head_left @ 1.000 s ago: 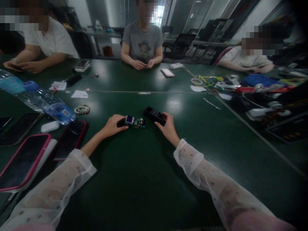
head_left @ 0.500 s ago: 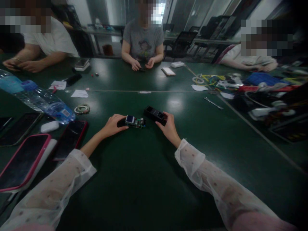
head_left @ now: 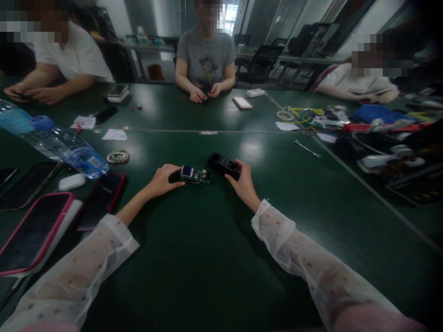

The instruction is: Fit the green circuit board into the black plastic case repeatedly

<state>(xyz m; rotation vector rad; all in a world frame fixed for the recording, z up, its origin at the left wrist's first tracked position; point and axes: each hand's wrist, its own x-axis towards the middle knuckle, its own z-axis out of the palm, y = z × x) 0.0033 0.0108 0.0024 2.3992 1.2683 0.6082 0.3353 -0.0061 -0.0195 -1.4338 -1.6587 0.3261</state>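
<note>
My left hand grips the left end of a green circuit board between thumb and fingers. A small square screen sits on the board, beside that hand. The board's right end points toward a black plastic casing with cut-out openings in its face. My right hand pinches the casing at its right end. Board and casing lie close together, apart from each other, at or just above the green table. The fingers' far sides are partly hidden.
Phones, a white earbud case and a large water bottle lie at left, near a bracelet. A wrench and tangled cables lie at right. Three people sit across the table.
My hands, the circuit board and the casing stay almost where they were. The right thumb has shifted very slightly right on the casing. The person opposite has moved their fingers a little.
</note>
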